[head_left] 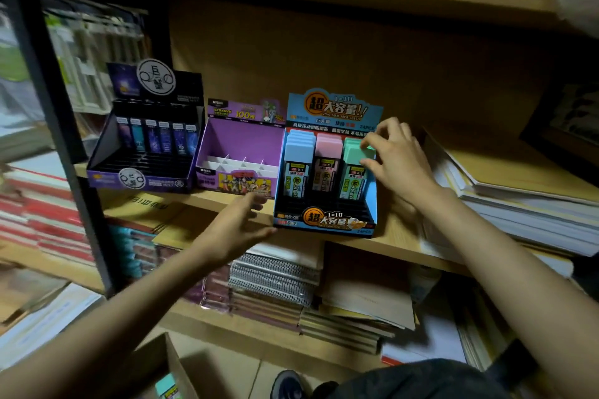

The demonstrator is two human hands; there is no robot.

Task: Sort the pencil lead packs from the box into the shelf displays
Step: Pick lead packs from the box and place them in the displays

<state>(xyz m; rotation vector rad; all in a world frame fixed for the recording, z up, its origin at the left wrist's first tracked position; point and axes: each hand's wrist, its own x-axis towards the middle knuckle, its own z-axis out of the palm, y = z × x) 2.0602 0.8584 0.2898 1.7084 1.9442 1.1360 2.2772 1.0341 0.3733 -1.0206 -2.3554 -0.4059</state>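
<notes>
While right grip (398,159) pinches green pack (355,152) | left grip (236,227) spread beside display (334,110)

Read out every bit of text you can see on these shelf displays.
"超大容量!!" and "1=10": blue display, header and front lip.
"24PCS": same header.
"0.7": pack labels.
"100": purple display.
Black display: print too blurred to read.

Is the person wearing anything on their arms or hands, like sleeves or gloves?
No. The left forearm and right forearm are bare as far as the picture shows, with no sleeves in view. The left grip and right grip are bare hands: no gloves, and no rings, watch or bracelet that I can see.
</notes>
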